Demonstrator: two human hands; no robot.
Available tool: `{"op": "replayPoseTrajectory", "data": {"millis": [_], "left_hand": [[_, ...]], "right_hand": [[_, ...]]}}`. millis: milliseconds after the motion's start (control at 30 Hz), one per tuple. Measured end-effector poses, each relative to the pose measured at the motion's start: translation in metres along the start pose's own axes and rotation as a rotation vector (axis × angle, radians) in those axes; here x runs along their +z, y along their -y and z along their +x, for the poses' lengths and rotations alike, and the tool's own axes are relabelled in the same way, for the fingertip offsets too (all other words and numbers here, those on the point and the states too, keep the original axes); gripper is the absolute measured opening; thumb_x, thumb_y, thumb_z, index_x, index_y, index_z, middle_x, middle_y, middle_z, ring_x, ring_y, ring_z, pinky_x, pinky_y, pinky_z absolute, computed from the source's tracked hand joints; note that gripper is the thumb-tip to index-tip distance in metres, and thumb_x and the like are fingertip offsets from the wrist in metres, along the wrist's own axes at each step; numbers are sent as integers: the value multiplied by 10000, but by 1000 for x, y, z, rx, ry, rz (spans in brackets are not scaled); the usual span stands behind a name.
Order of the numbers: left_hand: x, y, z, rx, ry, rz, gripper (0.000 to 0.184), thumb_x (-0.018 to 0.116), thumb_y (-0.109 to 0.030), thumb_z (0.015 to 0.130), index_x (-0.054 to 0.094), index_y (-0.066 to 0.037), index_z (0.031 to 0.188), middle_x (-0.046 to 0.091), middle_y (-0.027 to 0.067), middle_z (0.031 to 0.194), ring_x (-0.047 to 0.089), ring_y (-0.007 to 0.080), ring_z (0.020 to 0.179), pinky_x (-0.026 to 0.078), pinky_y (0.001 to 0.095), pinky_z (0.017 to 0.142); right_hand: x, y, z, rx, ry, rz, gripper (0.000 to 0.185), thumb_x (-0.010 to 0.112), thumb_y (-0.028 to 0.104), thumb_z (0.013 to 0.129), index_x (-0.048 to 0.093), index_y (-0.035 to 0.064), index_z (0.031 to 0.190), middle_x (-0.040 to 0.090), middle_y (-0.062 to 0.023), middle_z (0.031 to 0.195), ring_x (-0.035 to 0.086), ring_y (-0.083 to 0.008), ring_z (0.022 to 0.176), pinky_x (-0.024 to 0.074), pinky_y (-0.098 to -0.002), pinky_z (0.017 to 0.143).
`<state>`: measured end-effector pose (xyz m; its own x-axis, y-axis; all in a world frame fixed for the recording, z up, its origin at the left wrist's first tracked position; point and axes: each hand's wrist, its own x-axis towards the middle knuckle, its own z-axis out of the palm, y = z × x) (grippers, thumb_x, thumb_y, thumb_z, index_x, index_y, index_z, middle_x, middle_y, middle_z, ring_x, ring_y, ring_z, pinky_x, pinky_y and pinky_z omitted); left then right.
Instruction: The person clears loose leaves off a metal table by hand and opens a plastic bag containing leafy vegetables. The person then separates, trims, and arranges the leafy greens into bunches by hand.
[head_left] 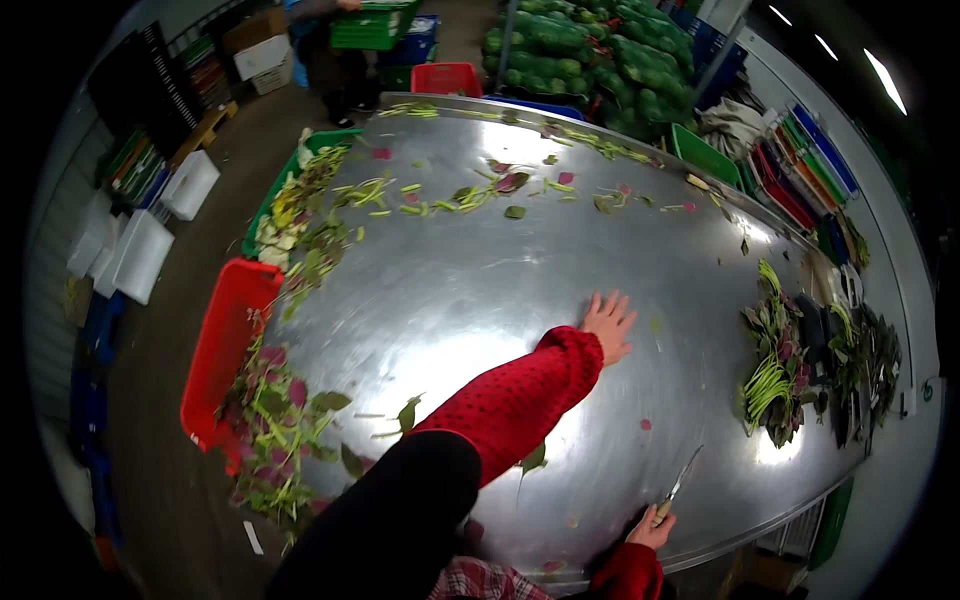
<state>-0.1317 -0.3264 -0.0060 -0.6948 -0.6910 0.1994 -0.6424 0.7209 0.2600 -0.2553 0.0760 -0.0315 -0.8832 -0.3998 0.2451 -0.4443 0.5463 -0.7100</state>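
Leafy bunches (772, 380) are lying on the surface (480, 270), right end. The right hand (650, 528) is holding a knife (664, 508) at the near edge — the left hand (608, 328) is lying mid-surface. Trimmings (283, 455) are lining the left edge, beside a crate (215, 345); net sacks (645, 65) are sitting behind.

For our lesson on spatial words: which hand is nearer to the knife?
Right: the right hand holds the knife; the left hand is apart, farther across the table.

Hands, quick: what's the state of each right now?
Left hand: open, fingers spread, palm down on or just above the table; nothing seen in its grip.
Right hand: closed, holding the knife by its handle.
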Motion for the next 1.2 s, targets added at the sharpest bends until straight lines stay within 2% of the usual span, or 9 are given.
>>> {"op": "replayPoseTrajectory", "data": {"millis": [133, 233, 433, 467, 567, 733, 1000, 1100, 1200], "left_hand": [[18, 59, 102, -103, 264, 293, 590, 359, -456, 951, 375, -125, 1438, 228, 163, 1544, 152, 340, 1442, 88, 600, 1123], [19, 177, 129, -308, 34, 494, 467, 278, -256, 983, 404, -104, 1407, 281, 148, 1526, 172, 339, 1437, 113, 598, 1124], [-87, 380, -22, -772, 19, 579, 426, 368, -320, 943, 481, -148, 1317, 395, 98, 1454, 261, 300, 1395, 188, 578, 1088], [-73, 432, -70, -744, -342, 674, 343, 464, -247, 853, 615, -114, 1131, 589, 108, 1180, 476, 317, 1169, 317, 560, 982], [-132, 443, -206, -1114, 12, 532, 494, 358, -310, 945, 363, -171, 1420, 306, 47, 1515, 198, 324, 1431, 123, 567, 1127], [-200, 381, -331, -1559, 287, 293, 480, 317, -280, 967, 400, -125, 1414, 239, 103, 1546, 156, 392, 1422, 130, 599, 1100], [-158, 264, -328, -907, -58, 348, 450, 399, -346, 937, 518, -89, 1287, 369, 132, 1467, 303, 301, 1371, 224, 518, 1096], [-114, 244, -378, -835, -83, 418, 447, 398, -368, 939, 572, -71, 1224, 386, 126, 1460, 287, 302, 1382, 222, 502, 1105], [-177, 221, -418, -1094, 128, 458, 469, 489, -351, 899, 547, -55, 1258, 441, 156, 1399, 350, 337, 1315, 254, 564, 1048]], "right_hand": [[-4, 10, -4, 76, 51, -128, 262, 619, 230, 913, 534, 7, 1023, 568, -78, 797, 514, -160, 712, 460, -313, 672], [-3, 12, -5, 40, 83, -220, 247, 603, 221, 926, 524, 7, 1019, 548, -58, 786, 494, -145, 708, 447, -308, 653], [3, 8, 0, -76, 6, -132, 284, 623, 250, 913, 524, -1, 1003, 533, -95, 729, 472, -191, 620, 421, -350, 567], [4, 6, -1, -99, -4, -145, 304, 632, 263, 908, 522, 0, 1014, 540, -102, 730, 497, -200, 623, 434, -352, 567], [2, -9, 6, -79, 24, -156, 305, 613, 252, 924, 517, -9, 1050, 561, -104, 805, 495, -193, 700, 453, -347, 642], [4, -7, 0, -149, -5, -86, 309, 630, 263, 909, 518, 2, 1032, 549, -115, 738, 527, -206, 641, 453, -355, 577], [4, -11, -2, -63, 23, -96, 381, 651, 300, 883, 542, 6, 1098, 640, -168, 879, 612, -284, 751, 495, -395, 684], [3, -51, 10, -443, -1, -355, 399, 671, 308, 861, 543, 7, 1091, 643, -173, 880, 619, -297, 760, 499, -403, 690], [12, -61, 24, -414, 53, -369, 412, 668, 331, 855, 549, 28, 1108, 647, -179, 894, 623, -324, 768, 503, -422, 705]]}}
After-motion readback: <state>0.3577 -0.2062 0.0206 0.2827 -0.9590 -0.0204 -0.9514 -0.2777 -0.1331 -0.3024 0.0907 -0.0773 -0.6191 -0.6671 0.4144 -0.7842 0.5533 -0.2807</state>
